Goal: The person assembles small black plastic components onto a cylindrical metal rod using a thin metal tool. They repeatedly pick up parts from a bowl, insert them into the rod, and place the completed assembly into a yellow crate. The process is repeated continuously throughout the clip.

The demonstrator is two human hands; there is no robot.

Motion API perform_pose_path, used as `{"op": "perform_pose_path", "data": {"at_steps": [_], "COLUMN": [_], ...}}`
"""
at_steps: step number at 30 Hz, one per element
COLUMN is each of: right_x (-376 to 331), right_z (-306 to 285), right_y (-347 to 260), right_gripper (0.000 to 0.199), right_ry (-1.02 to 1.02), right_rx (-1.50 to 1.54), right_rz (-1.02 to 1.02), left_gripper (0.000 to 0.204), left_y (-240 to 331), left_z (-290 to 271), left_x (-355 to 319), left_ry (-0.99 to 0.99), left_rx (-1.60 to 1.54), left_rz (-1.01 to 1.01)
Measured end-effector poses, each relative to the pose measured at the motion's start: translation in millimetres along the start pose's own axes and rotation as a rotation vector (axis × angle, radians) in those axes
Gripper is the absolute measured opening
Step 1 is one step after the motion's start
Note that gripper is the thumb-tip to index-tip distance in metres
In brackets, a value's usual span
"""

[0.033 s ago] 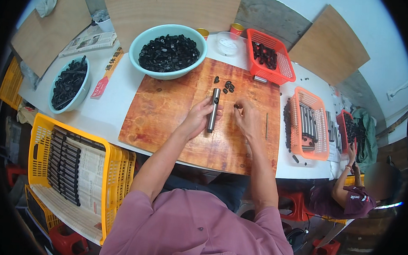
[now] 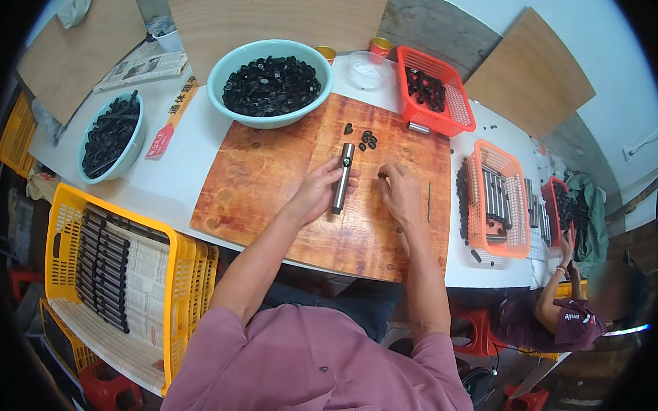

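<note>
A shiny metal tube with black ends and a dark hole near its top stands nearly lengthwise in my left hand, whose fingers wrap round it above the wooden board. To the right of the tube, my right hand is closed, pinching a small black oval part between thumb and fingertips. A small group of similar black parts lies on the board beyond the tube, with a separate black piece just left of them. A thin dark rod rests right of my right hand.
A pale green basin of black parts stands beyond the board; another basin is left. Red and orange baskets stand right. A yellow crate with rows of tubes sits lower left. A co-worker works at far right.
</note>
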State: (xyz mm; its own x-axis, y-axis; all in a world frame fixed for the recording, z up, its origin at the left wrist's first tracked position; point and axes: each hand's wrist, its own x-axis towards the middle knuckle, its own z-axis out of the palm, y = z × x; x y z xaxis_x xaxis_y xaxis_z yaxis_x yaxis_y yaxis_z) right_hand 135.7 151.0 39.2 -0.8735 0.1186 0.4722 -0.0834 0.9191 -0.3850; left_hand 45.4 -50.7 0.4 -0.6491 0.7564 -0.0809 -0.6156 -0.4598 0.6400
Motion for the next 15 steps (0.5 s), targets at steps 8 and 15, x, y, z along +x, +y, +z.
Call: {"op": "perform_pose_path", "data": {"at_steps": [8, 15], "right_x": [-27.8, -22.0], "right_z": [-4.1, 1.1], "right_y": [35.6, 30.0], "right_gripper": [0.025, 0.025], "right_ry": [0.036, -0.109], "right_rx": [0.209, 0.21], "right_rz": [0.362, 0.402], "left_gripper": [0.047, 0.047], "left_y": [-1.0, 2.7], "left_z": [-2.7, -3.1], "left_x": [3.4, 1.6], "left_ry": [-0.007, -0.041], "left_rx": [-0.041, -0.012], "left_rz": [-0.045, -0.106]}}
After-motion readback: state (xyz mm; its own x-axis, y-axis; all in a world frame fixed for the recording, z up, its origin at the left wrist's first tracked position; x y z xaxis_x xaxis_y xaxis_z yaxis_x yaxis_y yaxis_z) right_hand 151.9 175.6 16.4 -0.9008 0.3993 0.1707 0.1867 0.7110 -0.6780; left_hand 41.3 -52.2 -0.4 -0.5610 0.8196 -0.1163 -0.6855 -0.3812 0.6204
